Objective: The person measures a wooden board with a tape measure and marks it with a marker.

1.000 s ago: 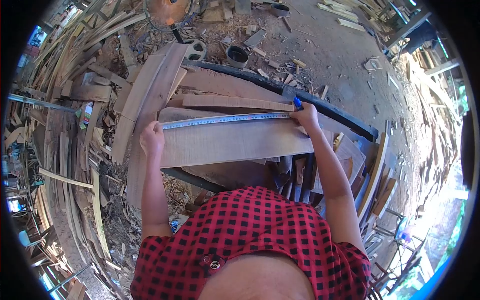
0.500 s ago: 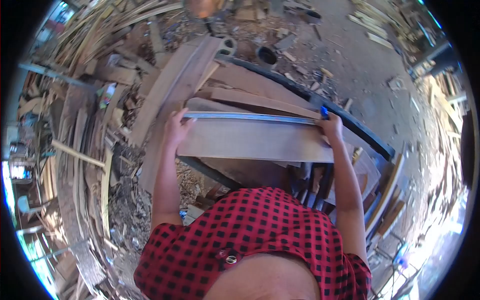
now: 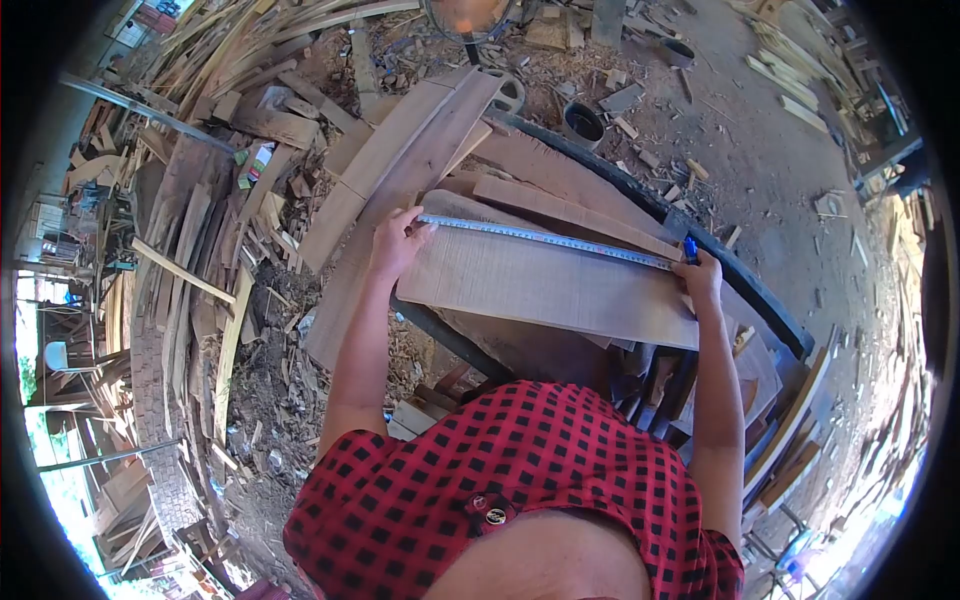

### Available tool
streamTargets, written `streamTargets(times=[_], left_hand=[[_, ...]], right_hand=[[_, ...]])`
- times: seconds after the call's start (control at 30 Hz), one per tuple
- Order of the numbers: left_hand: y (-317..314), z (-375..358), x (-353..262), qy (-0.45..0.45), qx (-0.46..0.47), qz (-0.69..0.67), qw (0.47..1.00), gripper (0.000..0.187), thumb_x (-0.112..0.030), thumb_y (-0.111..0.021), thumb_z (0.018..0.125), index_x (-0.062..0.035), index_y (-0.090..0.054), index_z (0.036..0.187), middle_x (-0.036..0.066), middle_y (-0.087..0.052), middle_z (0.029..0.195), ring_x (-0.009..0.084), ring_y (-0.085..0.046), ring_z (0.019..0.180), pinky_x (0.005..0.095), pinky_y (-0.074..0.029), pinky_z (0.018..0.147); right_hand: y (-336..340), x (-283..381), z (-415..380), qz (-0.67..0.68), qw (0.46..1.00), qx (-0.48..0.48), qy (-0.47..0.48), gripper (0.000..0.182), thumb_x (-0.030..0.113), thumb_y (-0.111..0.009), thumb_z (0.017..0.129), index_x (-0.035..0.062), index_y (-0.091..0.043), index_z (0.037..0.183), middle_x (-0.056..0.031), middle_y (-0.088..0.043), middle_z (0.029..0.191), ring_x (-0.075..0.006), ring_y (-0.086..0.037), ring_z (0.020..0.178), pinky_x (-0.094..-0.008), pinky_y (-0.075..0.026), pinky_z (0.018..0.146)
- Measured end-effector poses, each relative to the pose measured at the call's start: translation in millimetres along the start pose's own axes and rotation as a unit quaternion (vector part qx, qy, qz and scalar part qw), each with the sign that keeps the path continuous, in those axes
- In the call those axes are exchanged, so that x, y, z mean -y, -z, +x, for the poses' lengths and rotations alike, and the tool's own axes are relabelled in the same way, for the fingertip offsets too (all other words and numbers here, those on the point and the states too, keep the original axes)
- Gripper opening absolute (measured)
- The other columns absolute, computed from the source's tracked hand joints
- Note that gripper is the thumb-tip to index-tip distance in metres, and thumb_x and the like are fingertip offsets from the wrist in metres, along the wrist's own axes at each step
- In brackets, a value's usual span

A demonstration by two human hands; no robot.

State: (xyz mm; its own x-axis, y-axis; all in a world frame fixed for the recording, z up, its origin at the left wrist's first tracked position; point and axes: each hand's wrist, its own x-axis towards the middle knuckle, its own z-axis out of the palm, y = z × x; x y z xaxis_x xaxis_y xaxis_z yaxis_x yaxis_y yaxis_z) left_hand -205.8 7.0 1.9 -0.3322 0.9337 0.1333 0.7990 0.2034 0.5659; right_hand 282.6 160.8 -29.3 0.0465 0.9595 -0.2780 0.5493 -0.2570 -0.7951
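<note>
My left hand [image 3: 398,243] pinches one end of a measuring tape [image 3: 548,238] at the left end of a wide wooden board [image 3: 530,280]. The pale tape is drawn straight along the board's far edge. At the other end, my right hand [image 3: 702,280] is closed on the tape by the board's right end. A small blue object [image 3: 690,250] sticks up from the right fingers; its kind is hard to make out. The board lies over other planks, and my palms hide part of both tape ends.
Long planks [image 3: 400,150] lie beyond my left hand. A narrow board [image 3: 570,215] sits just past the tape, with a dark beam [image 3: 640,180] behind it. A round black container [image 3: 582,125] stands on the littered floor. Wood scraps [image 3: 190,260] pile up at left.
The view has shifted, so the board and both hands appear farther right and the board slopes more down to the right. Both hands still hold the tape along its far edge.
</note>
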Motion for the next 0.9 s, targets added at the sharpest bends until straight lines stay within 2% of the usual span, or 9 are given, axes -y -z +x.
streamTargets(times=[0.17, 0.27, 0.33, 0.37, 0.43, 0.57, 0.7, 0.77, 0.9], left_hand=[[1.5, 0.9, -3.8, -0.009, 0.007, 0.009, 1.0, 0.04, -0.025, -0.072, 0.078, -0.0009, -0.063, 0.109, 0.012, -0.061, 0.086, 0.0233, -0.061, 0.073, 0.035, -0.049, 0.068], [6.2, 1.5, -23.2, 0.04, 0.077, 0.07, 0.994, 0.047, -0.028, -0.07, 0.08, -0.0027, -0.058, 0.117, 0.014, -0.06, 0.1, 0.0261, -0.06, 0.088, 0.0387, -0.048, 0.079], [6.5, -0.7, -41.9, -0.037, 0.028, 0.219, 0.975, 0.055, -0.029, -0.068, 0.08, -0.0059, -0.051, 0.127, 0.015, -0.053, 0.119, 0.0306, -0.051, 0.112, 0.0446, -0.041, 0.094], [5.1, 0.0, -56.5, -0.047, 0.033, 0.213, 0.975, 0.055, -0.029, -0.068, 0.08, -0.0059, -0.051, 0.127, 0.015, -0.053, 0.119, 0.0306, -0.051, 0.112, 0.0446, -0.041, 0.094], [-0.9, -1.5, -99.0, -0.099, 0.067, 0.209, 0.971, 0.061, -0.029, -0.067, 0.079, -0.0093, -0.046, 0.132, 0.014, -0.046, 0.131, 0.0339, -0.038, 0.127, 0.0515, -0.03, 0.104], [-66.3, -10.4, -153.2, -0.275, 0.117, 0.108, 0.948, 0.06, -0.034, -0.067, 0.078, -0.0095, -0.048, 0.13, 0.012, -0.045, 0.134, 0.0328, -0.033, 0.132, 0.057, -0.025, 0.105], [-110.8, -15.4, -186.0, -0.309, 0.164, 0.126, 0.928, 0.065, -0.043, -0.065, 0.079, -0.0125, -0.045, 0.133, 0.011, -0.041, 0.139, 0.0323, -0.03, 0.134, 0.0587, -0.021, 0.107], [-122.7, -19.5, -195.4, -0.285, 0.214, 0.131, 0.925, 0.07, -0.053, -0.059, 0.081, -0.0168, -0.04, 0.138, 0.01, -0.036, 0.144, 0.0322, -0.027, 0.136, 0.0627, -0.017, 0.107], [-128.5, -24.0, -204.4, -0.263, 0.256, 0.165, 0.915, 0.07, -0.058, -0.053, 0.083, -0.0205, -0.037, 0.14, 0.01, -0.033, 0.146, 0.0322, -0.025, 0.137, 0.0658, -0.015, 0.106]], right_hand=[[0.1, -2.4, 1.9, -0.025, 1.0, 0.002, 0.013, 0.018, 0.01, -0.073, 0.064, 0.0028, -0.059, 0.073, -0.0059, -0.057, 0.059, -0.0173, -0.055, 0.049, -0.0344, -0.043, 0.048], [0.2, -9.1, 6.0, -0.106, 0.992, -0.02, 0.06, 0.024, 0.016, -0.075, 0.062, 0.0036, -0.064, 0.081, -0.0082, -0.06, 0.062, -0.0207, -0.059, 0.055, -0.036, -0.046, 0.056], [1.6, -3.8, 2.2, -0.096, 0.995, -0.022, 0.032, 0.029, 0.018, -0.075, 0.062, 0.0047, -0.066, 0.086, -0.0092, -0.062, 0.064, -0.0219, -0.06, 0.059, -0.0362, -0.047, 0.06], [1.7, -2.1, 1.0, -0.082, 0.996, -0.011, 0.014, 0.034, 0.02, -0.075, 0.061, 0.0058, -0.067, 0.091, -0.0102, -0.063, 0.067, -0.0231, -0.062, 0.063, -0.0365, -0.047, 0.063], [2.0, -5.3, 1.9, -0.081, 0.996, -0.016, 0.019, 0.036, 0.019, -0.075, 0.061, 0.0061, -0.068, 0.094, -0.0111, -0.063, 0.068, -0.0236, -0.062, 0.063, -0.0365, -0.047, 0.064], [4.7, 1.1, 0.5, -0.079, 0.997, 0.008, -0.002, 0.037, 0.018, -0.073, 0.062, 0.0057, -0.068, 0.096, -0.0128, -0.065, 0.075, -0.0257, -0.064, 0.07, -0.0366, -0.048, 0.068], [5.4, -3.1, 2.2, -0.094, 0.996, -0.006, 0.013, 0.036, 0.018, -0.072, 0.063, 0.0044, -0.067, 0.096, -0.0156, -0.066, 0.079, -0.0283, -0.065, 0.076, -0.0371, -0.048, 0.072], [11.2, 11.0, -3.8, -0.077, 0.996, 0.033, -0.036, 0.037, 0.02, -0.073, 0.062, 0.0031, -0.066, 0.095, -0.0188, -0.067, 0.086, -0.0324, -0.065, 0.086, -0.039, -0.048, 0.078], [6.0, -5.0, 5.4, -0.107, 0.994, 0.012, -0.016, 0.035, 0.019, -0.073, 0.062, 0.0036, -0.067, 0.093, -0.0191, -0.067, 0.09, -0.0326, -0.065, 0.088, -0.0396, -0.048, 0.08]])
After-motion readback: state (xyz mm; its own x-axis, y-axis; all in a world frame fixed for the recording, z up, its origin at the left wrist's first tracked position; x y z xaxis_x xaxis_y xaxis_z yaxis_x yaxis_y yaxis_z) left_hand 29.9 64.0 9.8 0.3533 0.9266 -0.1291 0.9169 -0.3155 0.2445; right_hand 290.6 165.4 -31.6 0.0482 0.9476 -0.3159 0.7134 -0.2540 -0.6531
